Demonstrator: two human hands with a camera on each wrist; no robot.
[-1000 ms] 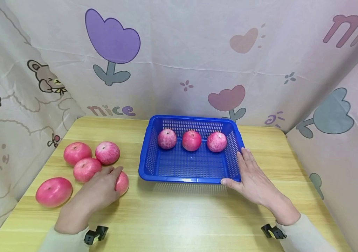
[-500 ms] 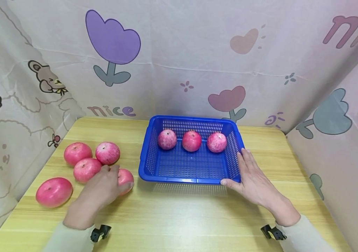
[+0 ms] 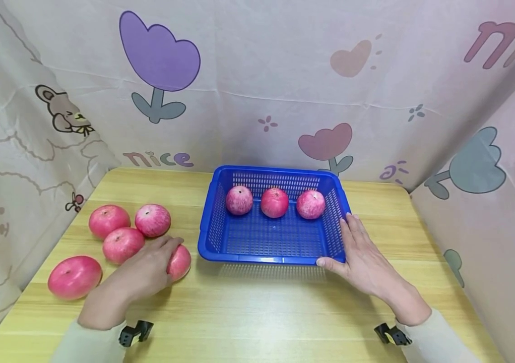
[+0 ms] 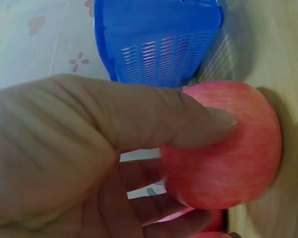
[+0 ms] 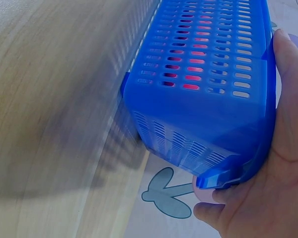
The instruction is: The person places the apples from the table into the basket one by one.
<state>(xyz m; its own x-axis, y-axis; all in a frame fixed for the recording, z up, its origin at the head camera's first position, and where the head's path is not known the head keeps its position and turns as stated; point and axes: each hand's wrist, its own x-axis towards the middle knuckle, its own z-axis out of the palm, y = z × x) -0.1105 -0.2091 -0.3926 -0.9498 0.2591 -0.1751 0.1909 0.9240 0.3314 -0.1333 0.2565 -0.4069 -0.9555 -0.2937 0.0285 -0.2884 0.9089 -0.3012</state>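
In the head view, my left hand [image 3: 146,267] is around a red apple [image 3: 179,263] on the table, left of the blue basket. The left wrist view shows the thumb lying across this apple [image 4: 228,163], with the fingers on its other side, partly hidden. My right hand [image 3: 368,259] rests on the right front corner of the blue plastic basket [image 3: 266,260], fingers extended along the side and thumb on the front rim. Inside the basket, a striped apple [image 3: 239,200], a redder apple [image 3: 274,203] and another striped apple [image 3: 310,204] form a row at the back.
Several more apples lie on the table at the left: a striped one [image 3: 152,220], red ones touching or near it [image 3: 123,245], and a large red one [image 3: 75,277] nearer the front. A printed curtain [image 3: 248,60] hangs behind the wooden table [image 3: 257,317].
My left hand shifted right with the apple turning under it, then drew slightly back left, its thumb moving out of the head view. The right hand and basket stayed in place.
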